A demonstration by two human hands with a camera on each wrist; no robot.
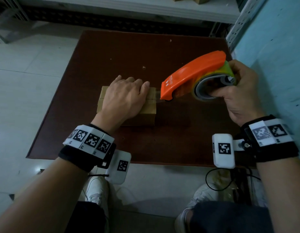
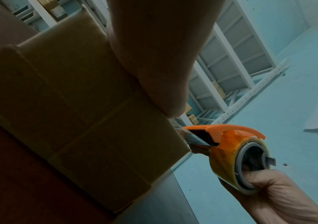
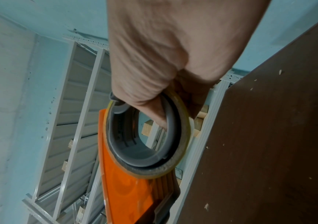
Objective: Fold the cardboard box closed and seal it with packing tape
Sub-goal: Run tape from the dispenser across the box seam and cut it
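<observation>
A small cardboard box (image 1: 146, 113) with its flaps folded shut sits on the dark brown board (image 1: 162, 140). My left hand (image 1: 125, 96) lies flat on its top, fingers straight, pressing the flaps down; the same box (image 2: 77, 106) fills the left wrist view. My right hand (image 1: 240, 93) grips an orange tape dispenser (image 1: 193, 74) through the roll's grey core. The dispenser's nose sits just off the box's right edge. A strip of clear tape (image 2: 190, 141) runs from the box edge to the dispenser (image 2: 230, 145). The right wrist view shows the tape dispenser (image 3: 135, 181) from behind.
The board lies on a pale tiled floor (image 1: 28, 64). A blue wall (image 1: 277, 47) rises close on the right, and white metal shelving (image 1: 129, 7) stands behind the board. My knees and white shoes (image 1: 97, 189) are at the board's near edge.
</observation>
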